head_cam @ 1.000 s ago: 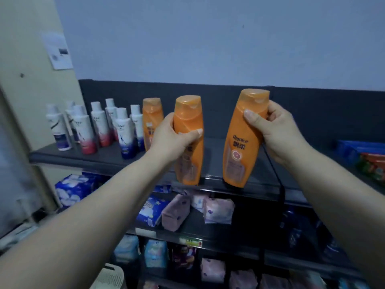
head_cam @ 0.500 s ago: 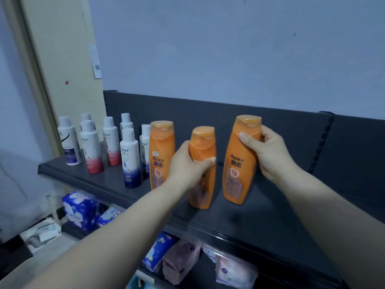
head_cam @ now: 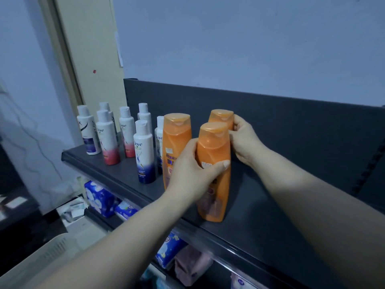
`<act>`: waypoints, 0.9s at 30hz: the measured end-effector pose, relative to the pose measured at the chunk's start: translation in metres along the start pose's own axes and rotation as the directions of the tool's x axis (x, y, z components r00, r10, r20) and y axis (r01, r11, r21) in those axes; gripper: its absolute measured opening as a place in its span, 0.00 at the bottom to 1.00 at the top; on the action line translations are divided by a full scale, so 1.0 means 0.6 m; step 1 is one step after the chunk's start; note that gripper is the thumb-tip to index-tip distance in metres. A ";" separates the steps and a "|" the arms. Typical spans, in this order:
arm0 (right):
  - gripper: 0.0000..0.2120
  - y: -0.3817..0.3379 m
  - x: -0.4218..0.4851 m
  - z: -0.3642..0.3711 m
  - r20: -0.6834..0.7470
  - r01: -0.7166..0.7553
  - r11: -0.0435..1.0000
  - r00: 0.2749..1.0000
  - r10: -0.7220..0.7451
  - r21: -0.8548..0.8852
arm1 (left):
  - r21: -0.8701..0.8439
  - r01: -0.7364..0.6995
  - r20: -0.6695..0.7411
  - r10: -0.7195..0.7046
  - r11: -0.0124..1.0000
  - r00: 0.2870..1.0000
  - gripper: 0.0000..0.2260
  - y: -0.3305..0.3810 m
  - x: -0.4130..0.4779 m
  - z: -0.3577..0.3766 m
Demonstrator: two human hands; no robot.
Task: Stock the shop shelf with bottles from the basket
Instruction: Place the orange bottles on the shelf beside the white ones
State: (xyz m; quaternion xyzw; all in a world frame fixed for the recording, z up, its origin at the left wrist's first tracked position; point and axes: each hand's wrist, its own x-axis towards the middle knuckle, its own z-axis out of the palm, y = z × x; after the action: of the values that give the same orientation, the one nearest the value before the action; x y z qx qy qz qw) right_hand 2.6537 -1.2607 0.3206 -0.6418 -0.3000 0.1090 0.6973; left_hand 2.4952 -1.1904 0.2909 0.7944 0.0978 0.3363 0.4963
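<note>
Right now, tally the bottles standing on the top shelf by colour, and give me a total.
orange bottles: 3
white bottles: 7
Total on the top shelf: 10

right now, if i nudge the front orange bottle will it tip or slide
The front bottle probably tips: tall, narrow base. Its smooth plastic looks stiff, maybe slippery. It stands near the shelf edge, so it could fall off.
</note>
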 end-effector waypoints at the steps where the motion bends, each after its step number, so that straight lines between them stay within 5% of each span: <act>1: 0.17 -0.001 0.004 0.009 0.009 -0.003 1.000 1.000 0.003 -0.012 | 0.003 -0.003 0.003 0.003 1.000 1.000 0.21 0.000 0.001 -0.002; 5: 0.21 -0.015 0.011 0.037 0.049 -0.045 0.999 0.998 0.046 -0.020 | 0.003 -0.007 0.010 0.007 1.000 1.000 0.22 -0.004 0.002 -0.006; 9: 0.11 -0.026 0.013 0.040 0.087 -0.084 0.991 0.992 0.093 -0.102 | 0.001 -0.024 0.030 0.023 1.000 0.999 0.23 -0.006 -0.001 -0.003; 12: 0.17 -0.032 -0.001 0.024 0.112 -0.091 0.982 0.988 0.110 -0.167 | 0.022 -0.039 0.060 0.037 0.999 0.997 0.24 -0.006 -0.003 0.001; 19: 0.11 -0.082 -0.080 -0.035 0.083 0.329 0.873 0.943 -0.321 -0.360 | -0.052 -0.080 0.026 0.081 0.996 0.996 0.27 -0.020 -0.013 0.007; 23: 0.20 -0.098 -0.113 -0.025 0.287 0.293 0.786 0.946 -0.154 -0.544 | -0.086 -0.119 -0.036 0.116 0.989 0.993 0.32 -0.027 -0.023 0.000; 27: 0.20 -0.108 -0.111 -0.037 0.276 0.256 0.792 0.954 -0.115 -0.554 | 0.005 -0.178 -0.087 0.178 0.984 0.980 0.28 -0.018 -0.027 -0.017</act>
State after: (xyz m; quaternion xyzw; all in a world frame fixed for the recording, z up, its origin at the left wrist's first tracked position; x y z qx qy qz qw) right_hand 2.5980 -1.3250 0.3642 -0.7749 -0.4587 0.0152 0.4345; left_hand 2.4785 -1.1859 0.2773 0.7840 0.0476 0.4135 0.4606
